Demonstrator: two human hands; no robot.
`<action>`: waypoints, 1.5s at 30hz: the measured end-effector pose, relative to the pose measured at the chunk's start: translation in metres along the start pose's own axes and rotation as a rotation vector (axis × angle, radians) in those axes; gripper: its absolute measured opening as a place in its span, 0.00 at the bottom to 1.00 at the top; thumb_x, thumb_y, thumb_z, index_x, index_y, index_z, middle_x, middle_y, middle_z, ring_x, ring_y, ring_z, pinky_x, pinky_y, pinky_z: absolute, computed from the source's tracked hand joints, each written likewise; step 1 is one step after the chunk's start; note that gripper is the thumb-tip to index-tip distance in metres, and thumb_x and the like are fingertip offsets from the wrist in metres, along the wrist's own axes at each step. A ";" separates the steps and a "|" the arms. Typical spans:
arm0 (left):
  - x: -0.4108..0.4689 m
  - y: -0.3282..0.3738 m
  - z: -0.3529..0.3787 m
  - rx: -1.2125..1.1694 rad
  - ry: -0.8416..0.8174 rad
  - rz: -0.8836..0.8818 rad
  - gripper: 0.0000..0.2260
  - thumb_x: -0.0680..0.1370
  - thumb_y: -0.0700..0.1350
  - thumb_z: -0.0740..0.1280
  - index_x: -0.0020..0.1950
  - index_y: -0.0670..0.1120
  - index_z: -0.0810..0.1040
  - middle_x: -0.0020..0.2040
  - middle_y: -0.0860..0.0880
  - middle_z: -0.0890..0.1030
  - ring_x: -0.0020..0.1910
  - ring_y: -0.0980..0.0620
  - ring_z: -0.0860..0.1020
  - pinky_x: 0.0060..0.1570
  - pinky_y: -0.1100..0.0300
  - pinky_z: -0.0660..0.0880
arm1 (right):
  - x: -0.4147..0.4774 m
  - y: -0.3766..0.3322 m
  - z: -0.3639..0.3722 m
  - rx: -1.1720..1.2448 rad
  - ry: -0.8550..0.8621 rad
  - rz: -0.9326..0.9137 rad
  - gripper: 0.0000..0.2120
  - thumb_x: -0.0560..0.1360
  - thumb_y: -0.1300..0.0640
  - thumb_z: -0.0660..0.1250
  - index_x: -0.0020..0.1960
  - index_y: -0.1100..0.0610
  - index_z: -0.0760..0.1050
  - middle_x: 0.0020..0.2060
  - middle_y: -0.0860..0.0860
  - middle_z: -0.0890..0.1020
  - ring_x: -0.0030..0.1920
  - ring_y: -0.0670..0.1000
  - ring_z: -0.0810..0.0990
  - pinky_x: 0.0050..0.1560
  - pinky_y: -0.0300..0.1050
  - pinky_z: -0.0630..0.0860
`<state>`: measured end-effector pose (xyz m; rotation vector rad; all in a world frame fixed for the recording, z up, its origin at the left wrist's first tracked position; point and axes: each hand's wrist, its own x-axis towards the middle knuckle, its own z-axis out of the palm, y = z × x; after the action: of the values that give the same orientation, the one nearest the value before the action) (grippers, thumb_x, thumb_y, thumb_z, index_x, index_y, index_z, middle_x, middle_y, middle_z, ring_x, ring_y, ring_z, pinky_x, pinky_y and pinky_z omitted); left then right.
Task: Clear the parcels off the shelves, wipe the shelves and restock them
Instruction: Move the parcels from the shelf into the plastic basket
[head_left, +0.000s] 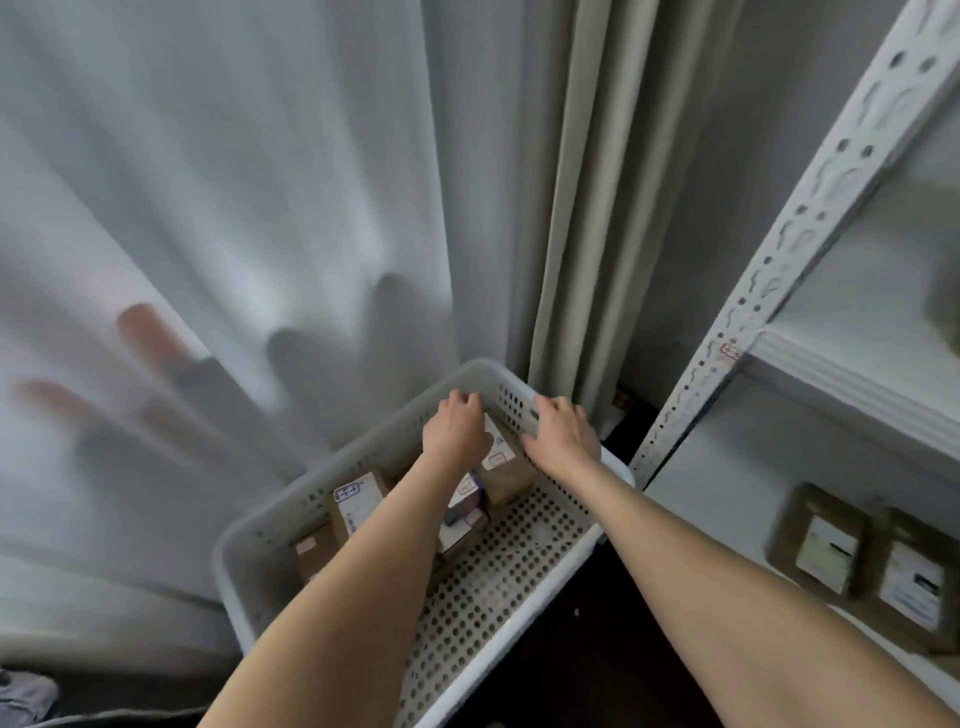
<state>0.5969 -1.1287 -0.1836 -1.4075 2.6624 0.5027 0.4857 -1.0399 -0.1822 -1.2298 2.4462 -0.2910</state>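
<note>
A white perforated plastic basket (524, 566) stands on the dark floor and holds several brown cardboard parcels with white labels. Both my hands reach into its far corner. My left hand (454, 428) and my right hand (563, 434) grip the two sides of one brown labelled parcel (504, 465) that stands against the basket's far wall. Another labelled parcel (358, 501) lies to the left of my left forearm. Two flat brown parcels (862, 564) lie on the lower white shelf (727, 499) at the right.
A white slotted metal upright (774, 270) of the shelving rack runs diagonally at the right, with a higher shelf board (852, 374) behind it. Pale curtains (260, 208) hang close behind the basket. A grey cloth lies at the bottom left corner.
</note>
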 end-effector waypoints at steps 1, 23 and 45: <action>0.000 0.017 -0.005 0.020 0.011 0.035 0.22 0.78 0.44 0.63 0.72 0.46 0.64 0.68 0.44 0.67 0.65 0.44 0.68 0.52 0.50 0.73 | -0.004 0.011 -0.013 -0.004 0.027 0.007 0.27 0.79 0.50 0.63 0.75 0.53 0.60 0.70 0.54 0.67 0.68 0.57 0.65 0.62 0.52 0.71; -0.118 0.363 -0.007 0.184 0.159 0.433 0.23 0.79 0.46 0.62 0.73 0.45 0.63 0.68 0.44 0.66 0.67 0.43 0.67 0.54 0.49 0.72 | -0.176 0.288 -0.189 0.013 0.421 0.176 0.24 0.79 0.52 0.62 0.73 0.54 0.64 0.68 0.56 0.69 0.66 0.58 0.68 0.62 0.51 0.70; 0.025 0.537 -0.018 -0.320 0.015 0.451 0.24 0.82 0.53 0.56 0.72 0.38 0.61 0.68 0.40 0.70 0.66 0.41 0.71 0.61 0.51 0.68 | -0.072 0.427 -0.296 0.886 0.544 0.622 0.28 0.78 0.38 0.58 0.61 0.62 0.75 0.55 0.56 0.79 0.56 0.57 0.77 0.58 0.49 0.72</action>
<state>0.1456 -0.8737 -0.0405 -0.8492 3.0169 0.9960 0.0893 -0.7246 -0.0460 0.0046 2.4465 -1.4493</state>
